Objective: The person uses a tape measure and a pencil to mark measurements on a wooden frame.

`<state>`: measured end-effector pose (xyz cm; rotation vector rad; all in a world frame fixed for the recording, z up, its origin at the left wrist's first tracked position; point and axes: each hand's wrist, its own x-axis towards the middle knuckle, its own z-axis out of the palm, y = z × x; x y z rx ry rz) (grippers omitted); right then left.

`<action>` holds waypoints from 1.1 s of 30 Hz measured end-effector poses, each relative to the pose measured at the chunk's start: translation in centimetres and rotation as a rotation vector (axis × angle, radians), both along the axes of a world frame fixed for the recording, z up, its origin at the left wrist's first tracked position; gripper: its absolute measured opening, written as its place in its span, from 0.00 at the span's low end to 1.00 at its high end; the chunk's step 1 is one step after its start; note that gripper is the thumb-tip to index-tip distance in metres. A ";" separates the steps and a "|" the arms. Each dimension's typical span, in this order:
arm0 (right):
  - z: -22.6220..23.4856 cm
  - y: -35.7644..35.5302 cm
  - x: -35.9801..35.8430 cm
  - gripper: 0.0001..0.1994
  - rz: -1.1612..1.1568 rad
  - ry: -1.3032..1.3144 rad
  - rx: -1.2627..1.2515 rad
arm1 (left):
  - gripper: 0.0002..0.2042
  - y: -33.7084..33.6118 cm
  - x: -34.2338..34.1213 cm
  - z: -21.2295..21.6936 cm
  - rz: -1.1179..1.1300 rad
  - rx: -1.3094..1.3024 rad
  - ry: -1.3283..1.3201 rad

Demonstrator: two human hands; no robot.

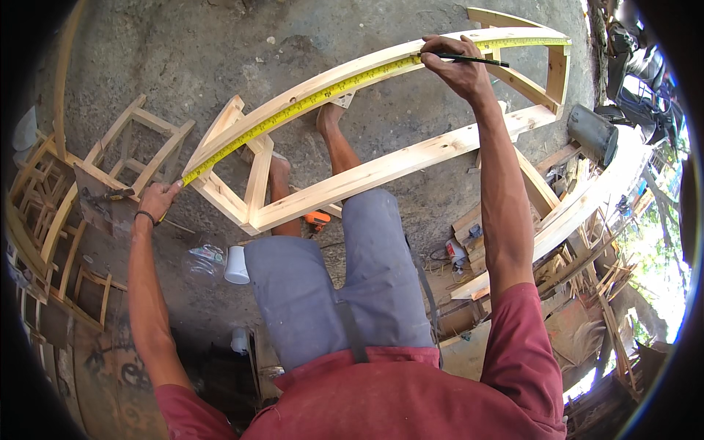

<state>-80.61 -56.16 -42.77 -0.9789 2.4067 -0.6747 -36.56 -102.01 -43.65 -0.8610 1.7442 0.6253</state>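
Along the far rail of the wooden frame [396, 169], pinching a yellow tape measure [323, 94] at its left end with left hand [157, 200], gripping black pencil [480, 59] with right hand [458, 70]; likely light, springy tape, best held by edges.

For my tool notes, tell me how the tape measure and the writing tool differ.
The tape measure is yellow; the writing tool is black. The tape measure stretches along the curved rail, while the writing tool is far shorter. The left hand is at the tape measure's left end; the right hand grips the writing tool. Both are narrow.
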 end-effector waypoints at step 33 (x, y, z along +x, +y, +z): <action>-1.5 4.0 7.1 0.23 -1.392 -0.401 -0.662 | 0.23 3.1 4.9 5.3 -0.048 0.114 0.326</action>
